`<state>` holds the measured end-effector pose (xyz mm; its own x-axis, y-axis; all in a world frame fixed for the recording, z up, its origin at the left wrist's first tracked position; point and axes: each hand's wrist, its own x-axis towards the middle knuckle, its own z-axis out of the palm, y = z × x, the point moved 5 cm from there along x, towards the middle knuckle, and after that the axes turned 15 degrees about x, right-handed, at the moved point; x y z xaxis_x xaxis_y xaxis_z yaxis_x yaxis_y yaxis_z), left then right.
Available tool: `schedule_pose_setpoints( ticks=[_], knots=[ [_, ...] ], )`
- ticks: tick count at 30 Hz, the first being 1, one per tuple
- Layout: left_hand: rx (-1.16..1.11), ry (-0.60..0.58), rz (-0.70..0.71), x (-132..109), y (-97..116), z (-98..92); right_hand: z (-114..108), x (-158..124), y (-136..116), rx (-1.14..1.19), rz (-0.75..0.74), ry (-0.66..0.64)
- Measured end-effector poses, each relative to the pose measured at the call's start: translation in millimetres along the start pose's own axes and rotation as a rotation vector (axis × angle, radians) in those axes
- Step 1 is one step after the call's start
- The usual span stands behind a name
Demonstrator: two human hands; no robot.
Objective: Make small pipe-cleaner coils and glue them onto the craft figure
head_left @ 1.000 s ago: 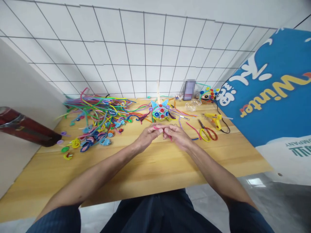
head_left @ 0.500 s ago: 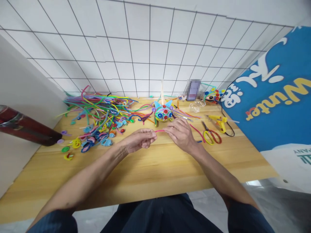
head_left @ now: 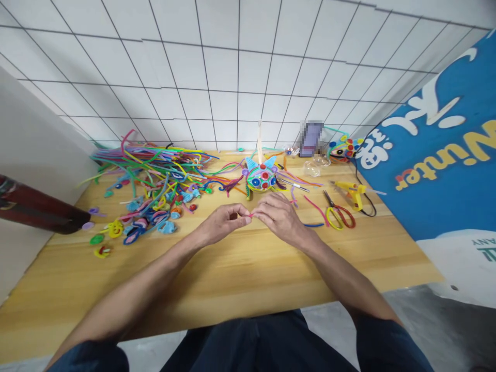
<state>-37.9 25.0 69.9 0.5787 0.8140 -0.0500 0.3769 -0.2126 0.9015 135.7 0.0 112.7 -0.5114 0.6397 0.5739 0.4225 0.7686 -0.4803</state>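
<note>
My left hand and my right hand meet over the middle of the wooden table. Both pinch a thin pink pipe cleaner, of which only a short bit shows between the fingertips. Just beyond my hands stands a small round craft figure made of coiled pipe cleaners, with blue ears and red dots.
A big heap of coloured pipe cleaners and small coils covers the table's far left. Red-and-yellow scissors and a yellow glue gun lie at the right. A dark red cylinder juts in from the left. A blue banner stands at the right.
My hands have drawn together, so less of the pink pipe cleaner shows between them. The view has shifted slightly.
</note>
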Motion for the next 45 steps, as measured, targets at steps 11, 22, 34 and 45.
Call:
schedule_pose_setpoints(
  ticks=[11,22,34,45],
  knots=[
    [0.236,0.215,0.083,2.7,-9.5,-1.1,15.4,-8.4,8.1,-0.018,0.029,-0.049],
    [0.412,0.139,0.129,1.9,-12.0,3.3,21.3,-11.8,6.1,-0.180,0.010,-0.099],
    [-0.160,0.245,-0.064,-2.2,-23.2,11.8,20.3,-14.9,20.2,0.321,0.391,0.196],
    [-0.540,0.301,-0.147,-0.2,-34.5,31.9,37.7,-24.2,22.8,0.567,0.577,0.349]
  ],
)
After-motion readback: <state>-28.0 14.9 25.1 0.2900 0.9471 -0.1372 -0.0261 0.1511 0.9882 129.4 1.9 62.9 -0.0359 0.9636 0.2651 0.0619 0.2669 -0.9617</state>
